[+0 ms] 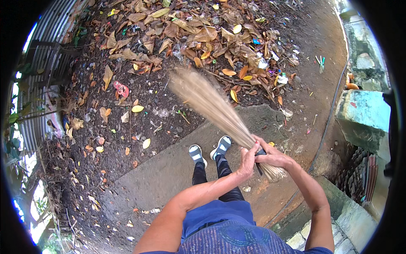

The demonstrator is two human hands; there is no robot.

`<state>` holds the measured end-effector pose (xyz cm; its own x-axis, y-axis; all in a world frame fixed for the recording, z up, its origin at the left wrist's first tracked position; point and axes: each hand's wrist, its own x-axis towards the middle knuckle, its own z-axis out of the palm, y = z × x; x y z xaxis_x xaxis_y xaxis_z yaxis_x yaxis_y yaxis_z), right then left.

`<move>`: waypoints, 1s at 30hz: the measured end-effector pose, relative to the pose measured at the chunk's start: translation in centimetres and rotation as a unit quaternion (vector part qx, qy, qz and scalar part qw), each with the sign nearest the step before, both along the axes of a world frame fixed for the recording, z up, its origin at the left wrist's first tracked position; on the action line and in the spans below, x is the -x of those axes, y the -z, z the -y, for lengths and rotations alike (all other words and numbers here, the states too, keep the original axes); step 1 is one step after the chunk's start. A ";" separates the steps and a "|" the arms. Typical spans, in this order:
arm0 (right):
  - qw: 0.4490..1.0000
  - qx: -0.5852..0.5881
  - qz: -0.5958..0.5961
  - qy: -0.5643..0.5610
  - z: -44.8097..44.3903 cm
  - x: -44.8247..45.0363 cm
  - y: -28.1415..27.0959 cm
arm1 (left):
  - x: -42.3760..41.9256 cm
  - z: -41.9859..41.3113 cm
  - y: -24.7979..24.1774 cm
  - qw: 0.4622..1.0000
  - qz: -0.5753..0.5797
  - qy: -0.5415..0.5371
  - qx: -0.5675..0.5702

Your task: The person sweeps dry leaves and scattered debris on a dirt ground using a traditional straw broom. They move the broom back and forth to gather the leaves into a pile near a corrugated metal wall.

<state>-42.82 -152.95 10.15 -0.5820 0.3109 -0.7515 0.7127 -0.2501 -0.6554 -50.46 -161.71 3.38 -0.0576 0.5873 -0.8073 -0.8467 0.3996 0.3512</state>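
Both hands grip a stick broom (215,106) of thin tan bristles, bound with a dark band near its butt end. My left hand (248,160) wraps the bound part from the left. Against it, on the right, my right hand (273,156) closes round the same part. The broom slants up and left, and its blurred bristle tips are at the near edge of a heap of dry brown leaves (203,35). Bits of plastic and paper litter are mixed into the heap. Where the tips touch the ground is too blurred to tell.
I stand in sandals on a concrete slab (152,171). Scattered leaves and a red wrapper (121,90) lie on the dark soil. A hose (330,117) runs along the right, beside a pale blue concrete block (364,109). Corrugated metal sheeting (30,117) stands on the left.
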 end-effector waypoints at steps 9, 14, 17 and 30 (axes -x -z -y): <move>0.974 -0.083 -0.042 0.206 -3.0 1.6 6.7 | 4.0 -8.5 6.0 0.984 0.047 0.130 -0.108; 0.978 -0.145 -0.005 0.151 -3.4 -1.3 2.4 | 0.2 -8.3 1.9 0.986 -0.018 0.042 -0.160; 0.995 -0.064 0.024 0.078 -5.0 -4.0 0.7 | -3.6 -7.0 0.4 0.997 0.035 0.003 -0.073; 0.962 -0.212 0.063 0.163 -7.6 0.6 4.4 | 3.0 -14.3 5.4 0.969 0.067 0.104 -0.212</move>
<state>-43.44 -145.38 5.71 -0.3146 0.7552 -0.5750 0.7217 -0.2031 -0.6617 -53.43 -147.36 -2.04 0.1866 0.8559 -0.4824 -0.8120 0.4108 0.4146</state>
